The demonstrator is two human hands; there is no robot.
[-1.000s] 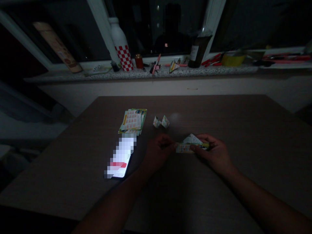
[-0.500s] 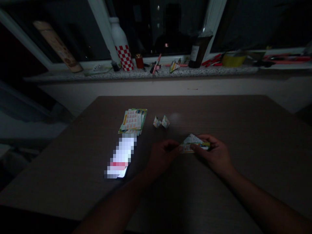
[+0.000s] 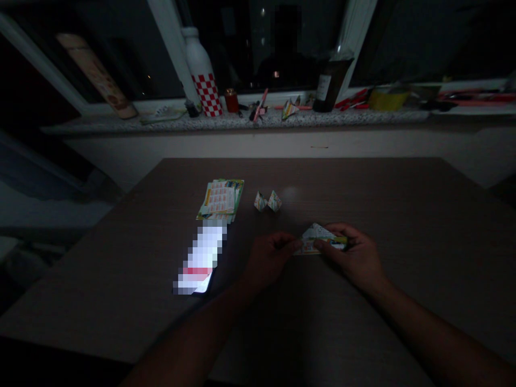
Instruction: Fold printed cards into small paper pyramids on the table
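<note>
A printed sheet of paper point(image 3: 316, 233), folded to a peak at the top with a straight band along the bottom, is held just above the table between both hands. My left hand point(image 3: 271, 257) pinches its lower left corner between thumb and fingers. My right hand point(image 3: 358, 251) grips the right part, thumb on the front and fingers behind, hiding some of that side. Beyond my left hand stands a small folded paper figure point(image 3: 274, 201) with two pointed parts. A stack of similar printed sheets point(image 3: 221, 198) lies to its left.
A lit phone point(image 3: 201, 258), its screen blurred out, lies left of my left hand on the brown table point(image 3: 403, 193). Along the stone windowsill point(image 3: 242, 123) stand a red-checked white bottle point(image 3: 207, 80), a dark bottle point(image 3: 324, 88), a tube point(image 3: 99, 78) and yellow tape point(image 3: 387, 99).
The folded paper's peak has dipped slightly, and its left end reaches a little further left. Both hands keep hold of it; the other objects stay where they were.
</note>
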